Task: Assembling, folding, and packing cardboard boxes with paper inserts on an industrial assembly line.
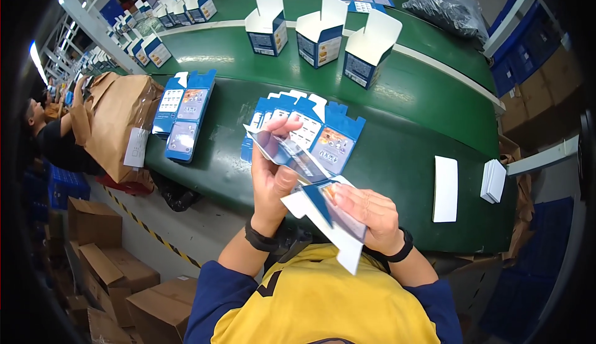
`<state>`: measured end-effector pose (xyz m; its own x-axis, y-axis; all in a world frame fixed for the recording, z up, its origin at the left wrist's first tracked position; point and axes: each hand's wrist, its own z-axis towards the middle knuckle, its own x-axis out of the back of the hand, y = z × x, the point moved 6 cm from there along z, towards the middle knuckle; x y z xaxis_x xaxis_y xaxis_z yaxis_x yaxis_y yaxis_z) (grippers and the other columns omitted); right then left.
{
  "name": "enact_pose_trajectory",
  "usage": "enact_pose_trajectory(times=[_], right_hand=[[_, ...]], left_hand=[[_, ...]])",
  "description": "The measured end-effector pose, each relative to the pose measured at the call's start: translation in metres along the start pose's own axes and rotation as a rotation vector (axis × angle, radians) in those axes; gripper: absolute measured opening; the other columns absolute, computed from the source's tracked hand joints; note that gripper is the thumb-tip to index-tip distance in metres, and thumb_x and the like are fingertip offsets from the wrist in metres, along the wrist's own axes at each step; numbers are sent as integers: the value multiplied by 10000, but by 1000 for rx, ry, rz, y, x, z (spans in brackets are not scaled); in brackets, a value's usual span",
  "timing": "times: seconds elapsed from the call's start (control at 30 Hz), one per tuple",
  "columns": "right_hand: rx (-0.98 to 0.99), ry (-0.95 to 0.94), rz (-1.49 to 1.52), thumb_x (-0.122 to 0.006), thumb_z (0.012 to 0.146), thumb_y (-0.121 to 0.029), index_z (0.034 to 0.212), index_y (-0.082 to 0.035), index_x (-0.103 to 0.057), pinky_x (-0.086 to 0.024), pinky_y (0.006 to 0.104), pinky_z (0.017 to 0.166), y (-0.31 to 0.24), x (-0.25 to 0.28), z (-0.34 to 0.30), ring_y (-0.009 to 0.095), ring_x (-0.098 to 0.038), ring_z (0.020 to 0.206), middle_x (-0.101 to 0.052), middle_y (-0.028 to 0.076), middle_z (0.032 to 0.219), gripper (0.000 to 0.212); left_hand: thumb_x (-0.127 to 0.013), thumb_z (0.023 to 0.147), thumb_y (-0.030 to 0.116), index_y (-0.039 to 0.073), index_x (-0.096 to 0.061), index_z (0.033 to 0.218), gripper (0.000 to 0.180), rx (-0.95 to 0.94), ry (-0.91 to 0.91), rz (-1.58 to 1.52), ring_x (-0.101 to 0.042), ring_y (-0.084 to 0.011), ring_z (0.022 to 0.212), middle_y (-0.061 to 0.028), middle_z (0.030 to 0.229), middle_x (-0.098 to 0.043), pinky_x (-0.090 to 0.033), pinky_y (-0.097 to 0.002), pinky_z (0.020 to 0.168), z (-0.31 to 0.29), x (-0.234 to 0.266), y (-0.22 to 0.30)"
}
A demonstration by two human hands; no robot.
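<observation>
In front of my chest, a blue-and-white printed carton is held tilted, partly unfolded with its white inner flaps showing. My left hand is closed on its upper left part, thumb on the near side and fingers behind the panel. Closed on the lower right panel is my right hand, its fingers lying over the print. Just beyond both hands, a fanned pile of flat blue cartons lies on the dark green work surface. Another stack of flat cartons lies to the left.
Three erected open-top boxes stand on the green conveyor, with more at far left. White cards and a small white stack lie right. A brown paper sack stands left, near another person. Cardboard boxes fill the lower left.
</observation>
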<state>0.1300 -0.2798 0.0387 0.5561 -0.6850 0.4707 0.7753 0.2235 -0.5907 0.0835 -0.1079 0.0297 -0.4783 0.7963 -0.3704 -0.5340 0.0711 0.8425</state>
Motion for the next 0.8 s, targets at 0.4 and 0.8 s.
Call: enact_pose_trajectory(times=[0.4, 0.8], right_hand=[[-518, 420, 464, -944, 310, -397, 1450, -116, 154, -234, 386, 1082, 76, 12, -33, 254, -249, 1330, -229, 107, 1392, 1608], [-295, 178, 521, -832, 563, -238, 1373, -21, -297, -202, 423, 1106, 12, 60, -12, 314, -285, 1345, -386, 179, 1368, 995]], left_hand=[[-846, 586, 424, -4, -54, 1457, 1252, 31, -1072, 235, -164, -381, 1389, -246, 1488, -157, -236, -397, 1094, -45, -90, -6], [-754, 641, 27, 317, -212, 1416, 989, -537, -554, 631, -469, -410, 1142, -202, 1263, -403, -291, -588, 1030, -34, -58, 3]])
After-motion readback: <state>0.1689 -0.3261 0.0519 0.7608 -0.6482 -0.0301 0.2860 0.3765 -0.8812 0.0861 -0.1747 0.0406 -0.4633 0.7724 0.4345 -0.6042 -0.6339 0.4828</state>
